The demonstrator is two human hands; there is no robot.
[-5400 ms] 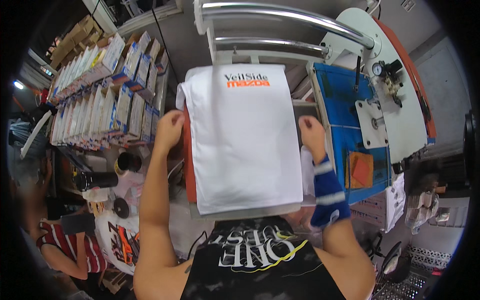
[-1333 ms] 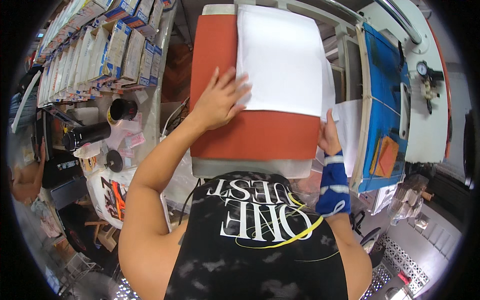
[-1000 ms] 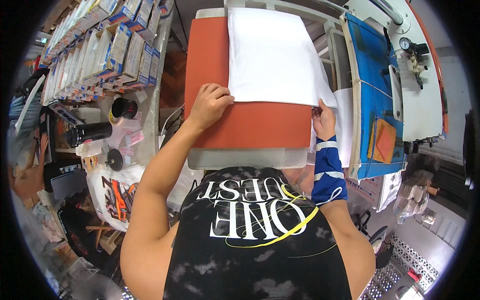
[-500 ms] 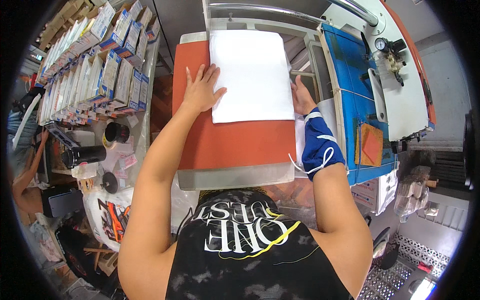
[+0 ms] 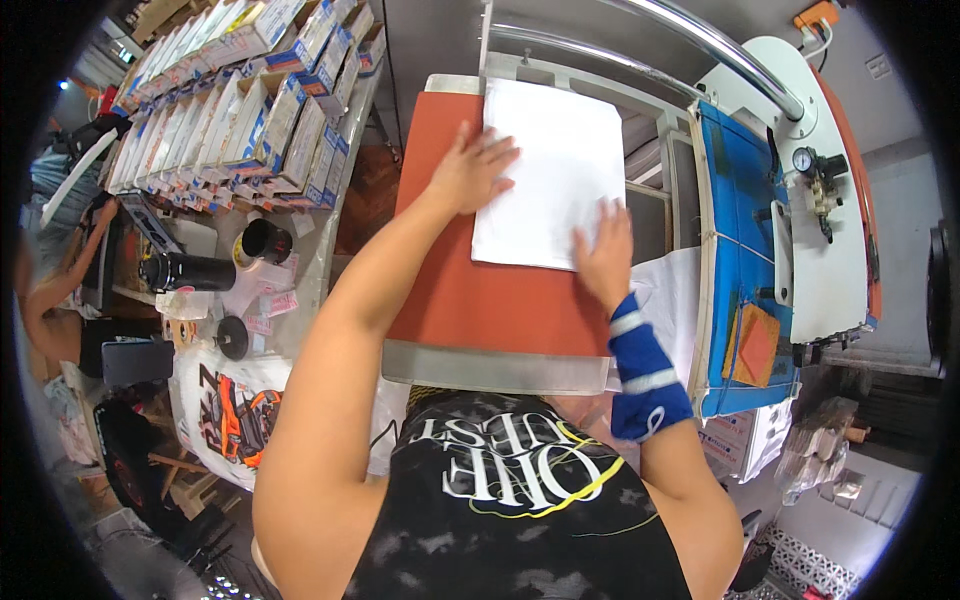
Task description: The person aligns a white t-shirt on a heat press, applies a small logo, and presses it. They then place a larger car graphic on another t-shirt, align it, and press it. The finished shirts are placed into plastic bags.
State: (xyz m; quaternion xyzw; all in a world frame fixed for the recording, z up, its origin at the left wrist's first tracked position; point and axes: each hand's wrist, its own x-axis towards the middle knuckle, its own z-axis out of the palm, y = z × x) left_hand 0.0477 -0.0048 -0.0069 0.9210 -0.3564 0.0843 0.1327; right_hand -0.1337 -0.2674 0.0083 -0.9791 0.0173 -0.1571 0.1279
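A folded white cloth lies flat on the orange-red pad of a press bed. My left hand rests on the cloth's left edge, its fingers spread and its palm partly over the pad. On the cloth's lower right part lies my right hand, fingers stretched out flat. Neither hand grips anything. A blue wristband with white stripes covers my right wrist. Some of the cloth's side edges are hidden under the hands.
Right of the bed stand a blue padded panel and a white press plate with a pressure gauge. Chrome rails run behind the bed. On the left, a table holds several upright cardboard boxes and a black bottle.
My right hand has moved from beside the cloth's right edge onto its lower right part. My left hand has slid further onto the cloth. The whole view has shifted.
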